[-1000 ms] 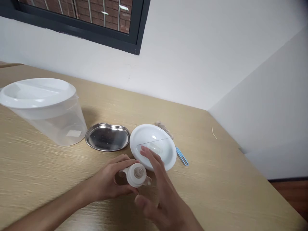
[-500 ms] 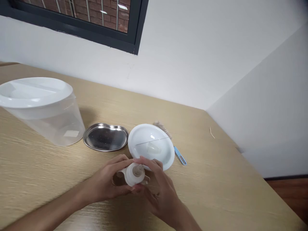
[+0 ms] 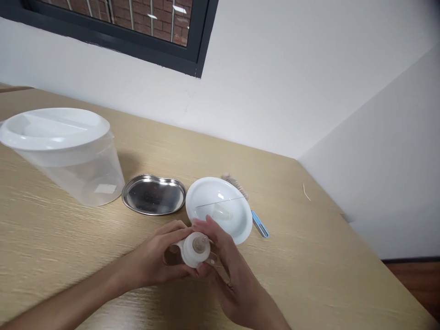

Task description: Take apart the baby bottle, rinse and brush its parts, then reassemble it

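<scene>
A baby bottle [image 3: 192, 256] with a white collar, a translucent nipple and side handles stands upright between my hands at the table's front. My left hand [image 3: 156, 256] is wrapped round its left side, by one handle. On the right, my right hand [image 3: 228, 270] curls about the collar, thumb against its lower edge and fingers over the top. Most of the bottle's body is hidden beneath the collar and hands. Just beyond lies a white bowl [image 3: 199, 195] holding a small clear cup-like piece [image 3: 222, 212] and a thin rod [image 3: 220, 201].
Left of the bowl lies a kidney-shaped steel tray [image 3: 153, 197]. A tall clear container [image 3: 85, 176] with a white lid [image 3: 58, 128] stands farther left. Behind the bowl rests a bottle brush [image 3: 260, 223] with a blue handle. A thin pale strip [image 3: 305, 191] lies near the right wall.
My right hand's fingers have lifted slightly and shifted around the collar. The bottle has stayed nearly in place, while the view has moved slightly left.
</scene>
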A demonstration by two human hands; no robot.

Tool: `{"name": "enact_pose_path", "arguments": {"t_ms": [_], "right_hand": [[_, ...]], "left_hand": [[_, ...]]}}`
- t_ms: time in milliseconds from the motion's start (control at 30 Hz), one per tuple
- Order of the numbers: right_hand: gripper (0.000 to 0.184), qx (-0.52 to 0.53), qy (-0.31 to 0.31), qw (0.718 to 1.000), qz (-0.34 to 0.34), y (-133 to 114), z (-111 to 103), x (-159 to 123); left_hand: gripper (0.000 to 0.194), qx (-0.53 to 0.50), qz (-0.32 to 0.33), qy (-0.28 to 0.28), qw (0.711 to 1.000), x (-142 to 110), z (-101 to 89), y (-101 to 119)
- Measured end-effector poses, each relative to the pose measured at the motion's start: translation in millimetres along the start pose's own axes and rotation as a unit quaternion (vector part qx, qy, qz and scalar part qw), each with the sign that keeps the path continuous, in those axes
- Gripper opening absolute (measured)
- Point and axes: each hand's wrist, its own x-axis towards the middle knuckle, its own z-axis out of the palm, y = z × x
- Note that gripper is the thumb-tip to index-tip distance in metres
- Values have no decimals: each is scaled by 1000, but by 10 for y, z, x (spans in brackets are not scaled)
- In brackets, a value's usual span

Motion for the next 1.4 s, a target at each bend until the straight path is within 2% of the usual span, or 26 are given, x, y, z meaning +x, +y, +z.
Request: {"name": "enact_pose_path", "arguments": {"t_ms": [100, 200, 267, 467, 567, 667, 767, 900, 967, 1100, 1200, 1300, 1400], "right_hand": [[89, -22, 58, 998, 15, -19, 58, 39], [83, -14, 126, 992, 9, 11, 115, 75], [75, 6, 134, 991, 10, 35, 111, 76], [56, 74, 105, 992, 1, 10, -14, 50], [46, 141, 128, 982, 11, -35, -10, 85], [38, 215, 159, 963, 28, -37, 23, 127], [39, 262, 190, 945, 48, -3, 41, 152], [46, 276, 221, 933, 72, -19, 44, 176], [46, 266, 224, 934, 84, -57, 54, 182], [43, 228, 250, 937, 86, -91, 114, 166], [50, 223, 281, 930, 83, -69, 165, 142], [57, 219, 289, 929, 74, -47, 190, 121], [64, 182, 281, 942, 22, -31, 190, 99]], "left_hand": [[63, -6, -4, -2, 1000, -4, -7, 15], [65, -10, -4, -9, 1000, 2, -24, 44], [64, -9, -10, -16, 1000, 9, -31, 65], [66, -21, -13, -7, 1000, 18, -10, 65], [65, -36, -6, -6, 999, 8, 10, 27], [74, -48, -10, 12, 999, -4, 31, -12], [79, -50, -11, 34, 998, -10, 48, -25], [85, -105, 13, 69, 992, -8, 58, 14], [78, -123, 13, 97, 988, -12, 55, 56], [41, -76, 16, 111, 991, -30, 37, 155], [21, -36, 33, 125, 991, -38, 38, 220], [10, -32, 46, 141, 988, -35, 54, 272], [9, -26, 37, 160, 986, -32, 67, 316]]}}
